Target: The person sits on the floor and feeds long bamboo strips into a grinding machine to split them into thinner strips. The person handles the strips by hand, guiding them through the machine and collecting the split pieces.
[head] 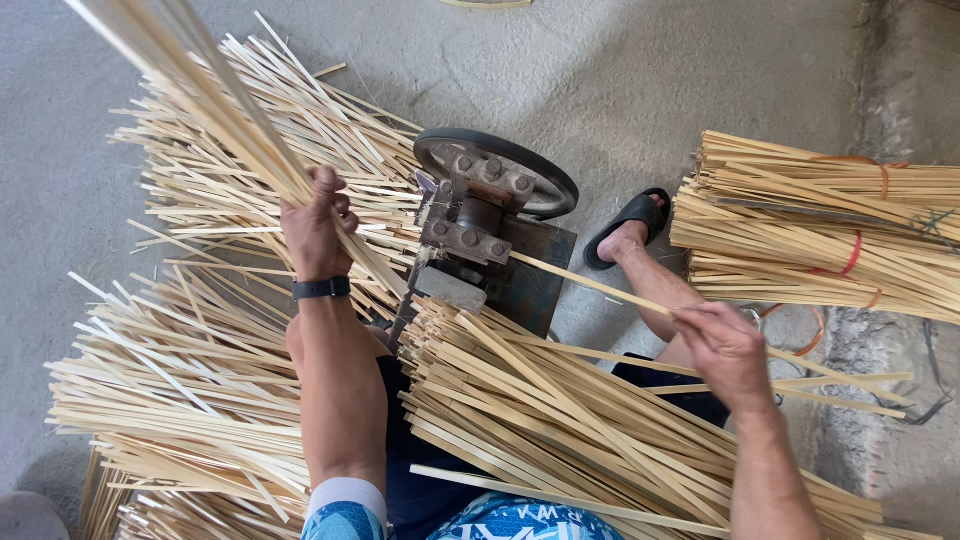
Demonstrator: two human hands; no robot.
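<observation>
A seated worker fed one long pale bamboo strip (590, 285) into a small dark metal splitting machine (480, 240) with one black flywheel, the right hand (725, 350) pinching the strip near its trailing end, grip clamped on it. The left hand (315, 225), grip closed around a raised bundle of thin pale slivers (210, 95), drew them up and away from the machine's far side. Judged by the heaps, much was done and much remained: a large loose pile of split slivers (190, 390) covered the concrete floor (620, 70) at left, a thick stack of unsplit strips (560, 420) lay across the lap, and about three tied bundles (820, 225) waited at right. One black sandal (630, 220) showed.
</observation>
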